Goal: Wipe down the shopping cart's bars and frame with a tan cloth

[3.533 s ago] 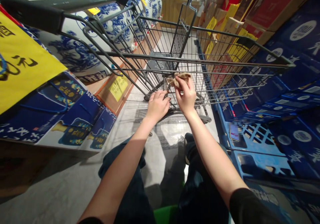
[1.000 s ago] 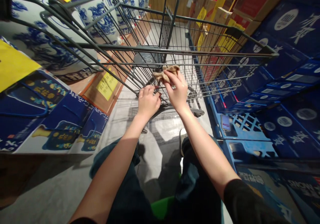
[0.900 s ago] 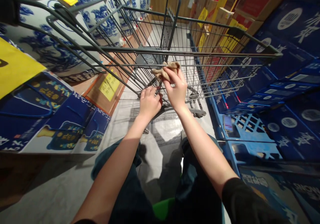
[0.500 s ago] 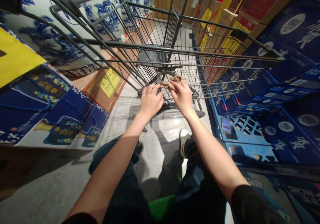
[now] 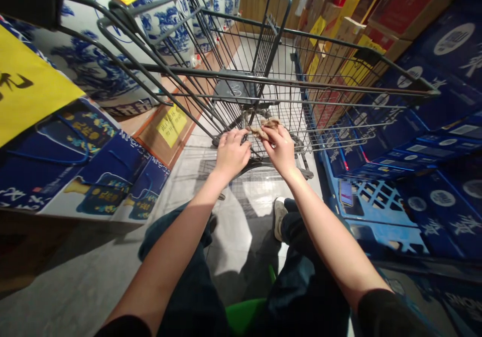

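A dark wire shopping cart (image 5: 241, 80) stands in front of me. My right hand (image 5: 280, 150) is closed, thumb and fingers pinching a twisted, dirty brown rag (image 5: 259, 133) at the cart's near lower wires. Part of the rag bunches up above the fingers. Just left of it is my left hand (image 5: 232, 152), back upward, with fingers curled over the lower wires near the rag's left end. Its fingertips are partly hidden, so what they grip cannot be made out.
Large blue-and-white jars (image 5: 101, 71) line a wooden ledge on the left, beside blue printed boxes (image 5: 75, 161). Stacked blue cartons (image 5: 444, 196) rise at right. A phone (image 5: 346, 193) lies on a blue plastic pallet (image 5: 387, 231). Part of something green (image 5: 244, 314) shows between my legs.
The whole view has shifted slightly, so the cart and hands appear a little further right and lower. Both hands keep nearly the same place at the wires, and the right still pinches the rag.
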The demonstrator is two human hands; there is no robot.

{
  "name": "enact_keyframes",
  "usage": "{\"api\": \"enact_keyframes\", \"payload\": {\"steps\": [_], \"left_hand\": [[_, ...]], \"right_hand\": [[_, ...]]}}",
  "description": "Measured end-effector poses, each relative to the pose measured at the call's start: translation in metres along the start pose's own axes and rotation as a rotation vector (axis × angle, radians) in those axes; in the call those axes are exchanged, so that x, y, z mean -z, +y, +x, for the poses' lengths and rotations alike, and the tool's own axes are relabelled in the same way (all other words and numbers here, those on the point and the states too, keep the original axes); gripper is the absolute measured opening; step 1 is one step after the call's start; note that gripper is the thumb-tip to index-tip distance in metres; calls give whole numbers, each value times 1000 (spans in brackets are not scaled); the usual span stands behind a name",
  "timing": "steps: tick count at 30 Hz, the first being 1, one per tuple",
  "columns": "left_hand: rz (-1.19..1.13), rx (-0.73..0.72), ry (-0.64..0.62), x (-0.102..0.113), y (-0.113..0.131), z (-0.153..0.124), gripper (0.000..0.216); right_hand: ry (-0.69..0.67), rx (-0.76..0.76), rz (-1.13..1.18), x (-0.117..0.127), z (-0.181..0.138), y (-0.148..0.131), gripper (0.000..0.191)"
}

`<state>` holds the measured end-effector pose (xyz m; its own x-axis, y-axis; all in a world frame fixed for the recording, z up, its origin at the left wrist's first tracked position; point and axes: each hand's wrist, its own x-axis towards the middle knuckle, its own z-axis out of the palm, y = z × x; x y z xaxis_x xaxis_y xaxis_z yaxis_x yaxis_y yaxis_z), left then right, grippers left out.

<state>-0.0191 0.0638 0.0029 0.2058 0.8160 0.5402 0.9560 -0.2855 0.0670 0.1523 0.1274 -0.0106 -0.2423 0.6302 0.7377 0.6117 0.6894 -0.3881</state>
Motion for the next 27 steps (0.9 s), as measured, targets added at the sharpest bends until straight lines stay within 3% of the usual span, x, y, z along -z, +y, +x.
{"api": "enact_keyframes", "payload": {"steps": [4,8,17,23,27], "left_hand": [[2,29,-9,-1,2,1,23],[48,-1,-23,-2,-1,0,21],[3,-28,-14,1,-2,-2,23],[16,-8,-22,1,0,-1,22],[22,-28,-27,2,-1,-2,22]], "right_hand": [[44,-18,60,2,14,-15,28],[111,69,119,1,33,-28,33],[-29,32,48,7,-1,5,31],[116,147,23,21,20,-14,27],[209,116,35,27,34,-17,34]]}}
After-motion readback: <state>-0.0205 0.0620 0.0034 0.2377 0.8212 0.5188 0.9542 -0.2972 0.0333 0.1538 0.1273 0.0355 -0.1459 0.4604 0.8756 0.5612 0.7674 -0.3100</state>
